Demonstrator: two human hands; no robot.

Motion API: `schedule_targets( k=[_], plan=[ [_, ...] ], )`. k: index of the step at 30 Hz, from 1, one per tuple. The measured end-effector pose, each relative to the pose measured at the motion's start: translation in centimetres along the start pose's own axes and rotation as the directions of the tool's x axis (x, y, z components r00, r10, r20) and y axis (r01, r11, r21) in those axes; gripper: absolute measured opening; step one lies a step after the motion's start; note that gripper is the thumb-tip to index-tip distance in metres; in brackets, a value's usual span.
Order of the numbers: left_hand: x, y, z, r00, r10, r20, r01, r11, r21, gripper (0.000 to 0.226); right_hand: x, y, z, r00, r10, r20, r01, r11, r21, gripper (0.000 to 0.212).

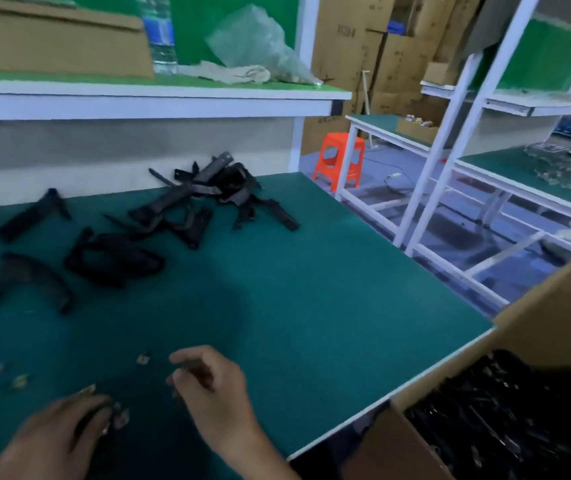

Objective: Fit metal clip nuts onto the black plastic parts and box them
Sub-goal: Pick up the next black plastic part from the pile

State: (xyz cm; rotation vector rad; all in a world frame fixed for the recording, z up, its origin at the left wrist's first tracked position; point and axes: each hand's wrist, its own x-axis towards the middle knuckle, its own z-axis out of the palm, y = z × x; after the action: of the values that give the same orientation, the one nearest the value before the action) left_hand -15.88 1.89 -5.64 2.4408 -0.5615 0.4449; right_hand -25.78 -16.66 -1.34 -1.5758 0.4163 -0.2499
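**A:** How far along are we?

**B:** Partway, we'd judge. Neither our left hand (pixel 59 434) nor our right hand (pixel 214 393) holds a part. Clip nuts (pixel 143 358) lie loose beside them at the lower left. A heap of black plastic parts (pixel 187 206) waits across the table (pixel 312 271) toward the upper left. The box (pixel 537 306) at the lower right already holds many.

**A:** And our grip?

**B:** The left hand's fingers curl down onto a few clip nuts, but blur hides whether we pinch one. The right hand hovers half curled and looks empty.
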Motion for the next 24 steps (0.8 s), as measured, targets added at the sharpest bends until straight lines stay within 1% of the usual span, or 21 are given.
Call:
schedule_targets(
  k=[1, 2, 5, 6, 8, 9, 11, 12, 14, 15, 16, 17, 18, 20, 21, 23, 24],
  plan=[
    [-0.1, 1.0, -0.7, 0.996, 0.043, 0.078, -0.038, 0.997, -0.069, 0.025, 0.1, 0.6, 0.0, 1.0, -0.02, -0.023, 0.019, 0.999, -0.038, 0.02],
    [0.3, 1.8, -1.5, 0.993, 0.022, 0.12, -0.011, 0.996, -0.091, 0.028, 0.0, 1.2, 0.0, 0.998, -0.046, -0.048, 0.042, 0.997, -0.069, 0.02],
    [1.2, 1.4, -2.4, 0.978, -0.086, 0.192, 0.098, 0.994, -0.051, 0.007, 0.4, 2.4, 0.3, 0.988, -0.109, -0.108, 0.097, 0.99, -0.107, 0.025],
    [2.3, 0.8, -2.6, 0.98, -0.098, 0.171, 0.106, 0.994, -0.038, 0.005, 0.6, 2.7, 0.6, 0.988, -0.109, -0.111, 0.098, 0.989, -0.107, 0.026],
    [4.6, 0.1, -2.1, 0.991, -0.083, 0.109, 0.086, 0.996, -0.023, 0.01, 0.9, 3.1, 1.2, 0.989, -0.096, -0.109, 0.085, 0.991, -0.103, 0.027],
    [6.1, -0.2, -1.8, 0.992, -0.096, 0.079, 0.098, 0.995, -0.018, 0.013, 1.0, 3.2, 1.4, 0.99, -0.095, -0.109, 0.084, 0.991, -0.101, 0.027],
    [9.3, -1.4, -1.0, 0.989, -0.145, 0.002, 0.145, 0.989, -0.004, 0.021, 1.2, 3.5, 1.7, 0.99, -0.092, -0.105, 0.082, 0.992, -0.095, 0.03],
    [10.9, -2.1, -0.6, 0.981, -0.191, -0.024, 0.191, 0.982, 0.003, 0.029, 1.3, 3.6, 1.8, 0.991, -0.086, -0.103, 0.077, 0.993, -0.085, 0.034],
    [13.5, -3.3, 0.1, 0.948, -0.32, 0.002, 0.32, 0.947, 0.022, 0.049, 1.4, 3.7, 1.9, 0.992, -0.086, -0.095, 0.08, 0.994, -0.068, 0.039],
    [14.5, -3.9, 0.5, 0.93, -0.363, 0.049, 0.36, 0.93, 0.069, 0.055, 1.5, 3.8, 1.9, 0.991, -0.095, -0.094, 0.09, 0.994, -0.061, 0.042],
    [15.3, -4.6, 0.7, 0.919, -0.381, 0.097, 0.366, 0.92, 0.142, 0.055, 1.5, 4.0, 1.9, 0.99, -0.105, -0.095, 0.1, 0.993, -0.058, 0.044],
    [15.8, -5.1, 0.6, 0.915, -0.384, 0.125, 0.354, 0.912, 0.209, 0.048, 1.5, 4.1, 1.9, 0.988, -0.115, -0.101, 0.111, 0.992, -0.053, 0.045],
    [16.2, -5.3, 0.3, 0.924, -0.366, 0.114, 0.331, 0.912, 0.243, 0.037, 1.5, 4.1, 1.9, 0.987, -0.124, -0.102, 0.119, 0.992, -0.046, 0.045],
    [16.4, -5.2, -1.2, 0.95, -0.312, 0.016, 0.303, 0.933, 0.192, 0.019, 1.6, 4.0, 1.8, 0.985, -0.14, -0.099, 0.138, 0.99, -0.029, 0.046],
    [16.2, -4.7, -2.3, 0.953, -0.297, -0.054, 0.302, 0.944, 0.131, 0.016, 1.6, 3.9, 1.7, 0.983, -0.152, -0.105, 0.15, 0.988, -0.02, 0.047],
    [15.1, -2.8, -4.5, 0.939, -0.25, -0.234, 0.256, 0.967, -0.007, 0.013, 1.6, 3.7, 1.8, 0.973, -0.197, -0.123, 0.194, 0.98, -0.035, 0.05],
    [14.0, -1.5, -5.7, 0.922, -0.21, -0.326, 0.198, 0.978, -0.072, 0.01, 1.5, 3.4, 1.9, 0.966, -0.225, -0.126, 0.22, 0.974, -0.051, 0.051]
  ],
)
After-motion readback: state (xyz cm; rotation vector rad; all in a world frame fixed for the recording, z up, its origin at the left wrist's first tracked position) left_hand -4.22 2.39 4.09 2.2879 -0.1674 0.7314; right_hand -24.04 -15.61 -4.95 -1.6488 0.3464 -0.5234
